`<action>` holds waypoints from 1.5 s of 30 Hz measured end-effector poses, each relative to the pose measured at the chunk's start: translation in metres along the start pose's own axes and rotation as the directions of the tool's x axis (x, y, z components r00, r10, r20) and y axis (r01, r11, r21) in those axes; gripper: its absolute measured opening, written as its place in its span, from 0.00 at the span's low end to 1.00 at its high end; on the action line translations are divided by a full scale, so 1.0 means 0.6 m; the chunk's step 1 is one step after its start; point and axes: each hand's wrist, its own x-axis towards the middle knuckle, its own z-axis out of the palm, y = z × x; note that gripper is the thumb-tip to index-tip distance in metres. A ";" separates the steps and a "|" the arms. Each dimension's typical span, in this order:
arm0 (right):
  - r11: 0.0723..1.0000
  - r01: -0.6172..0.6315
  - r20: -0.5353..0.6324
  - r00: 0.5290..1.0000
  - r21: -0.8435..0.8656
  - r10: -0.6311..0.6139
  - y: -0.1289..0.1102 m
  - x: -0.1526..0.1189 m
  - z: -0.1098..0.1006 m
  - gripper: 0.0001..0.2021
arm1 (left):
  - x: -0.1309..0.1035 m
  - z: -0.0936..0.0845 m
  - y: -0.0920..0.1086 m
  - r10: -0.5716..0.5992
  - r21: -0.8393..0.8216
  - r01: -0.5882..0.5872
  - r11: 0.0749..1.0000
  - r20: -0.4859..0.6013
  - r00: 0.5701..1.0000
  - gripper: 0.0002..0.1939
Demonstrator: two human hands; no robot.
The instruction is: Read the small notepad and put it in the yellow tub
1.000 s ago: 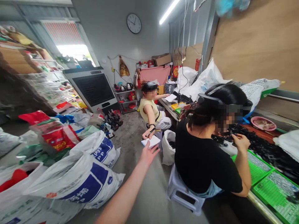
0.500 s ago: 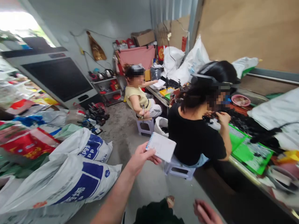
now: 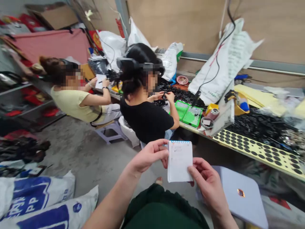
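A small spiral notepad (image 3: pixel 180 163) with a blue coil along its top stands upright in front of my body, and a few lines of faint handwriting show on its page. My left hand (image 3: pixel 157 152) pinches its left edge near the top. On the lower right edge, my right hand (image 3: pixel 205 173) grips it with the thumb on the page and the fingers behind. Just beyond the notepad sits a person in a black top (image 3: pixel 145 116), whose hands work with small black parts at the bench.
Further left, a person in a yellow top (image 3: pixel 71 103) writes on a pad. Green trays (image 3: pixel 192 116), black parts (image 3: pixel 262 127) and a sheet of black discs (image 3: pixel 257 151) lie along the bench. A pale stool (image 3: pixel 240 190) stands at my right; printed sacks (image 3: pixel 43 203) lie lower left.
My view has swung right toward the bench. The notepad has turned upright, and my right hand has come up from low down to grip it. The person in yellow now has both hands at their pad.
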 end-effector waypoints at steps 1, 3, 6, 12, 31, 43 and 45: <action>1.000 0.017 -0.055 0.998 0.002 -0.017 0.003 -0.010 -0.012 0.15 | 0.007 0.015 -0.009 0.003 -0.020 -0.003 1.000 0.001 1.000 0.24; 0.999 0.050 -0.147 0.988 0.003 -0.049 0.007 -0.024 -0.035 0.14 | 0.017 0.045 -0.025 -0.034 -0.025 0.035 0.999 0.018 0.999 0.24; 0.995 0.091 -0.240 0.967 0.031 -0.081 0.009 -0.037 -0.065 0.13 | 0.026 0.084 -0.043 -0.104 0.007 0.104 0.995 0.065 0.992 0.21; 0.991 0.103 -0.317 0.946 0.083 -0.072 0.023 -0.057 -0.111 0.11 | 0.047 0.144 -0.059 -0.145 0.058 0.141 0.988 0.073 0.987 0.20; 0.980 0.149 -0.476 0.877 0.130 -0.070 0.043 -0.100 -0.230 0.12 | 0.108 0.270 -0.110 -0.250 0.040 0.247 0.968 0.170 0.953 0.21; 0.993 0.072 -0.547 0.837 0.091 -0.010 0.052 -0.122 -0.341 0.15 | 0.178 0.382 -0.182 -0.301 0.095 0.290 0.952 0.131 0.945 0.23; 0.991 0.067 -0.556 0.831 0.120 0.011 0.056 -0.118 -0.363 0.15 | 0.195 0.396 -0.190 -0.317 0.095 0.305 0.948 0.145 0.937 0.22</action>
